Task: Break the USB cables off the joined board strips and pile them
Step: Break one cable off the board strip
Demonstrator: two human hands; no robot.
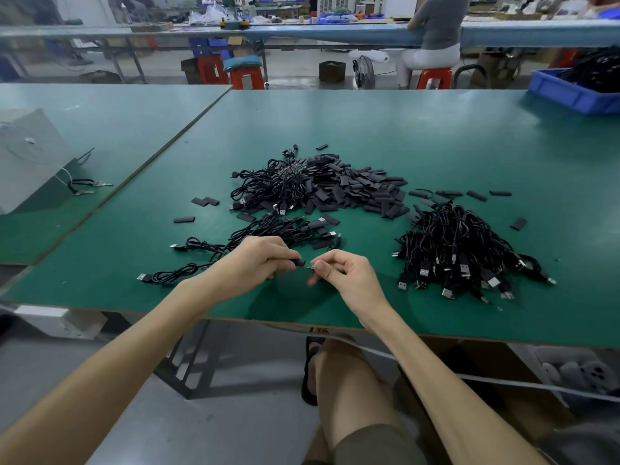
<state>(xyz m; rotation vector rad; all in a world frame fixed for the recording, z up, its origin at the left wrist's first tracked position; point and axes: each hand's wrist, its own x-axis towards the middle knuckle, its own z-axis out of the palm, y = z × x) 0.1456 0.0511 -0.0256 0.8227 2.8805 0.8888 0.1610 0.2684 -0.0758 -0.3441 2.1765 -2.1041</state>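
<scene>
My left hand pinches the black end of a USB cable that trails left across the green table. My right hand pinches a small board strip at that cable's tip, just off my left fingertips. Behind my hands lies a loose bunch of black cables. Farther back sits a tangle of cables beside a heap of flat black sleeve pieces. To the right is a big pile of separated cables with their USB plugs toward me.
A grey box stands on the left table with a key ring beside it. A blue bin holding black cables sits at the far right corner. Stray black pieces dot the mat. A person sits on a red stool beyond.
</scene>
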